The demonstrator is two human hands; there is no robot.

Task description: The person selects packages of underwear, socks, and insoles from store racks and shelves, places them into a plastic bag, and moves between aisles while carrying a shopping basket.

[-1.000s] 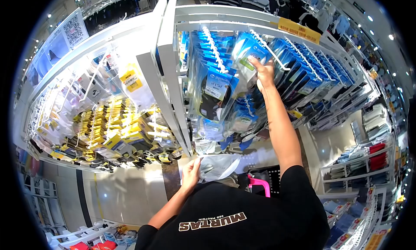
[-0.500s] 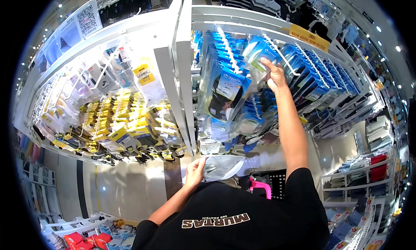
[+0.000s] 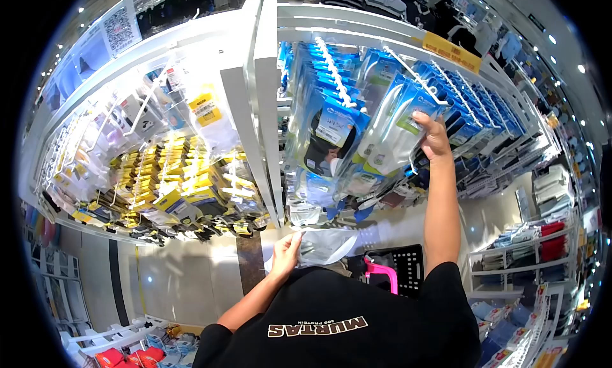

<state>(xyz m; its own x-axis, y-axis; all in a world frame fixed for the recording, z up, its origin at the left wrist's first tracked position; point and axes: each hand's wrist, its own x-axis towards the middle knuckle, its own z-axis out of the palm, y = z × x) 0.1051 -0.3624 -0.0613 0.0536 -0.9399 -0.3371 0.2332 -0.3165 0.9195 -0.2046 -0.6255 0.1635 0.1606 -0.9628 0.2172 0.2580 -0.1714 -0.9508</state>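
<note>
My right hand [image 3: 433,138] is raised at the rack, with its fingers closed on the edge of a blue-topped clear pack [image 3: 400,129]. Pale contents show through the plastic, but their kind is unclear. This pack sits near the front end of a white metal hook [image 3: 408,68]. Low in front of my body, my left hand [image 3: 287,253] pinches a clear plastic packet [image 3: 328,245] with something whitish inside. Beside the right hand's pack hangs another blue-topped pack [image 3: 333,135] with dark contents.
A white upright panel [image 3: 264,100] divides the rack. Yellow-carded packs [image 3: 172,170] hang left of it; more blue-topped packs [image 3: 475,107] hang to the right. Below me is a black basket [image 3: 408,266] with a pink handle [image 3: 386,272]. Shelves of folded clothes [image 3: 519,253] stand at right.
My right hand has moved right and lower, toward the front end of the hook, and a blue-topped pack now shows there in its grasp. The left hand keeps its hold on the packet.
</note>
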